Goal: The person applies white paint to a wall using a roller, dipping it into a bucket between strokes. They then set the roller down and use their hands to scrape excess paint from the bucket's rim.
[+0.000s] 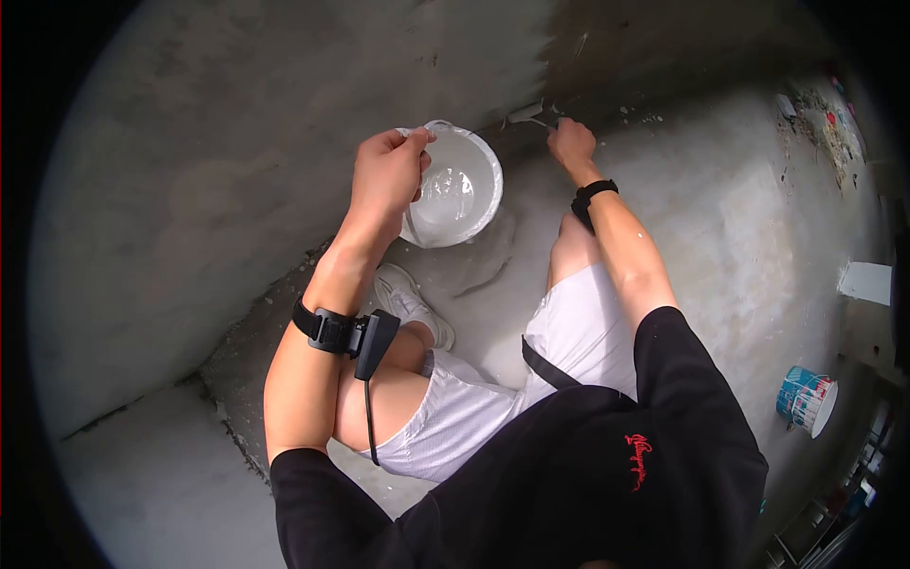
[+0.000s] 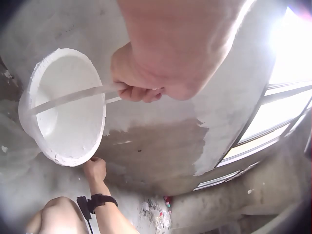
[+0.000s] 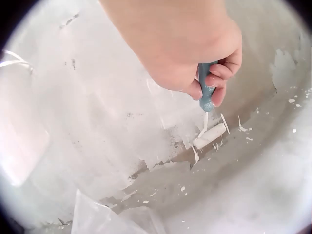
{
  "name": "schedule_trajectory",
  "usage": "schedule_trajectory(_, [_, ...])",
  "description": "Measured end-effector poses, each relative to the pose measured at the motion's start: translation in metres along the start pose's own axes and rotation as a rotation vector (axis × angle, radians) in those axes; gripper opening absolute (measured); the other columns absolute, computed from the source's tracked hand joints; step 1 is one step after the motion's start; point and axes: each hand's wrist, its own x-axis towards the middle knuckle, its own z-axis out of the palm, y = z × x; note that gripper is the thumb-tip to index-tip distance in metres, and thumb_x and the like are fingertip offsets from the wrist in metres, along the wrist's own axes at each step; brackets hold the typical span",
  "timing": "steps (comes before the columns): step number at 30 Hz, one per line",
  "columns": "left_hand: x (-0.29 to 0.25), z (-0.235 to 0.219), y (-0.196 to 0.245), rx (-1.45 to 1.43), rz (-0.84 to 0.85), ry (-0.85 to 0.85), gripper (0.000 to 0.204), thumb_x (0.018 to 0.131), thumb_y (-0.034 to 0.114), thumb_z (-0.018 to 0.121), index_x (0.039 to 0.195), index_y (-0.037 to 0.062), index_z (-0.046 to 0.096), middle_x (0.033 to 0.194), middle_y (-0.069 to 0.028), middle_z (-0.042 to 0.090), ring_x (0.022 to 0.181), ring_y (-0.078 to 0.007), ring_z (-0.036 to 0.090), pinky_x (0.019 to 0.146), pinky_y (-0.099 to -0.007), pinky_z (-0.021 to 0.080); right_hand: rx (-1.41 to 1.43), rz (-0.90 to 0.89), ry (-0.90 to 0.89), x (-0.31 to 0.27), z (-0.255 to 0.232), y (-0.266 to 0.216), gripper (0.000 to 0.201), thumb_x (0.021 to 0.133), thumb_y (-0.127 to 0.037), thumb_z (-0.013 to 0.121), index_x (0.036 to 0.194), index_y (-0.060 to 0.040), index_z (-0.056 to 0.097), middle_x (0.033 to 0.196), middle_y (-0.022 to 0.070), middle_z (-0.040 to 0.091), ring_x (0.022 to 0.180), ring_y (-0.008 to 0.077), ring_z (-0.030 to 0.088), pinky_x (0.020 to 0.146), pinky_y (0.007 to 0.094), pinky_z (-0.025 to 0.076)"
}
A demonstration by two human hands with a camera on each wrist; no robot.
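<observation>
Roller [image 3: 210,135] sits in the right grip [image 3: 195,58]; shirt's [image 1: 559,474] red lettering [image 1: 639,453] seems cursive.

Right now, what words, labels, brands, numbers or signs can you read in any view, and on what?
Nothing can be read with confidence.
Black shirt: red script on it, too small and blurred to read.
Printed bucket, right side of the head view: blue, white and red print, any lettering too small to read.
White bucket: no text visible.
Paint roller: no text visible.
</observation>
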Motion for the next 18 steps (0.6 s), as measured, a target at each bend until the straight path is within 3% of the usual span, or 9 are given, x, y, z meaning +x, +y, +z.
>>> schedule_trajectory(8, [-0.003,0.002,0.006,-0.046,-0.034,-0.021,0.021,0.099,0.019,0.054,0.1,-0.0007,0.062,0.064,0.0064,0.045,0.05,-0.0031,0.03,0.048,-0.0232,0.025,0.085,-0.082,0.212,-0.023,-0.04,0.01,0.026,0.089,-0.032,0.063,0.094,-0.0086,0.071,0.087,0.0189,0.071,0.087,0.0387,0.069,0.077,0.0473,0.054])
schedule_trajectory(14, [-0.005,0.001,0.008,-0.037,-0.015,-0.042,0.021,0.099,0.018,0.053,0.102,-0.0012,0.061,0.065,0.0063,0.045,0.051,-0.0028,0.03,0.048,-0.0231,0.026,0.013,-0.028,0.068,0.0,-0.025,-0.014,0.026,0.088,-0.029,0.062,0.092,-0.0042,0.071,0.088,0.02,0.071,0.088,0.0396,0.069,0.077,0.0475,0.055])
schedule_trajectory(18, [-0.003,0.003,0.011,-0.068,-0.035,-0.042,0.02,0.099,0.018,0.054,0.101,-0.0005,0.062,0.064,0.0068,0.044,0.05,-0.0027,0.03,0.047,-0.0226,0.025,0.059,-0.092,0.124,-0.016,-0.04,-0.011,0.025,0.09,-0.027,0.06,0.091,-0.0039,0.07,0.085,0.021,0.07,0.084,0.0403,0.068,0.074,0.0491,0.054])
